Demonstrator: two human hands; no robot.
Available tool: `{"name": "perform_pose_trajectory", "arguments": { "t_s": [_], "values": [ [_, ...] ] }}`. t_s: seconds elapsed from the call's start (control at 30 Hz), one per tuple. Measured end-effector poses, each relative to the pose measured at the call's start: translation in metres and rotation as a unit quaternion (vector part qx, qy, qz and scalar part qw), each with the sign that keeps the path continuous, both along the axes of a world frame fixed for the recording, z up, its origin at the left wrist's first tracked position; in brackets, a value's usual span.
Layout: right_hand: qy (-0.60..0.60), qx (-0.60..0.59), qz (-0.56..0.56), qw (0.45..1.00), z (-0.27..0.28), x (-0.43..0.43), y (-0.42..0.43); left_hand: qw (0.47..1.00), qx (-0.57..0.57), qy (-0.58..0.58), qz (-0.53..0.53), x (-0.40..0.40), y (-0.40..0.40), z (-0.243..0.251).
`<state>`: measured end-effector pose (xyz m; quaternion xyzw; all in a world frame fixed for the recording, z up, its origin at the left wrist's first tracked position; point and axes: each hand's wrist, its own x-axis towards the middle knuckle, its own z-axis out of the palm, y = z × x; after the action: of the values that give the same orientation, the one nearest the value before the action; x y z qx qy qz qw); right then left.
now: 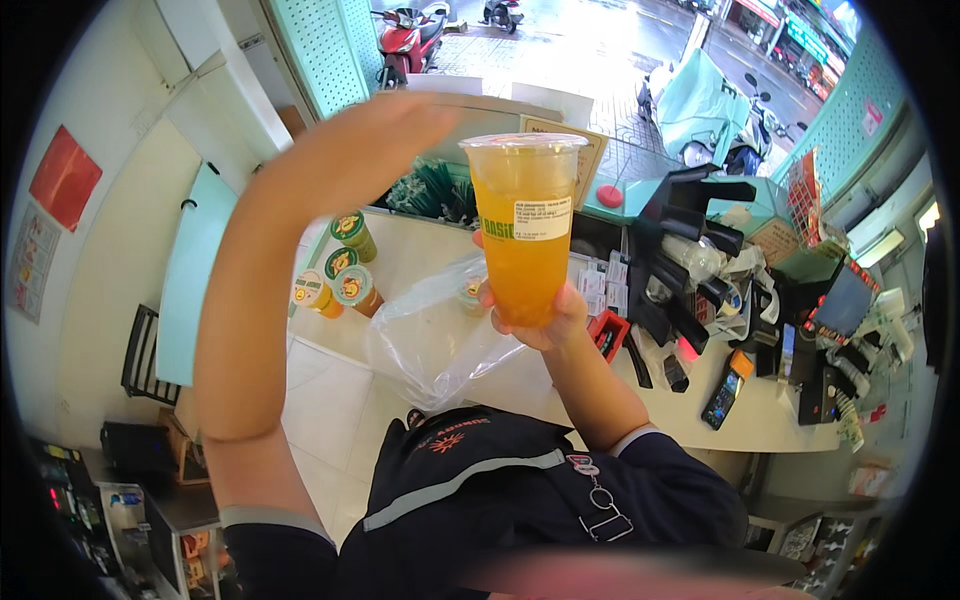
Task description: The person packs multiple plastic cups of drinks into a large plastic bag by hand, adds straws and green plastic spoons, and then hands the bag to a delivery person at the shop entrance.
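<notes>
My right hand (544, 322) grips a clear plastic cup of orange drink (525, 247) near its base; the cup is upright, sealed on top, with a white printed label. My left hand (405, 131) is raised to the left of the cup's rim, motion-blurred, fingers stretched out, with nothing visible in it. Below the held cup, a clear plastic bag (427, 337) lies spread on the counter (517, 382), and another cup's lid (472, 289) shows through or behind it. Left of the bag stand several sealed drink cups, among them a green one (354, 235) and a brown one (358, 289).
A red box (608, 334), a handheld payment terminal (726, 390) and black holders (667, 285) crowd the counter's right side. Green artificial plants (431, 191) and a framed sign (592, 161) stand along the back edge. Parked motorbikes (409, 45) are outside.
</notes>
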<state>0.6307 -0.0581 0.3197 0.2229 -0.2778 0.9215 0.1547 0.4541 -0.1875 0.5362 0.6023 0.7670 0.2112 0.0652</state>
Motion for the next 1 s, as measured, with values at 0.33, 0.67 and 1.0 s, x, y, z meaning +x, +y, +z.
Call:
{"name": "perform_pose_trajectory", "arguments": {
  "t_s": [0.33,0.67,1.0],
  "values": [
    [-0.058,0.079,0.006,0.995,-0.023,0.024,0.061,0.952,-0.259,-0.042,0.155,0.014,-0.048,-0.182],
    [-0.342,0.746,0.013,0.571,0.038,-0.054,0.027,0.974,-0.085,-0.136,0.159,-0.033,-0.062,-0.216],
    [-0.374,0.876,-0.064,0.299,-0.122,-0.211,-0.022,0.954,-0.017,-0.283,0.095,-0.077,-0.076,-0.249]
  ]
}}
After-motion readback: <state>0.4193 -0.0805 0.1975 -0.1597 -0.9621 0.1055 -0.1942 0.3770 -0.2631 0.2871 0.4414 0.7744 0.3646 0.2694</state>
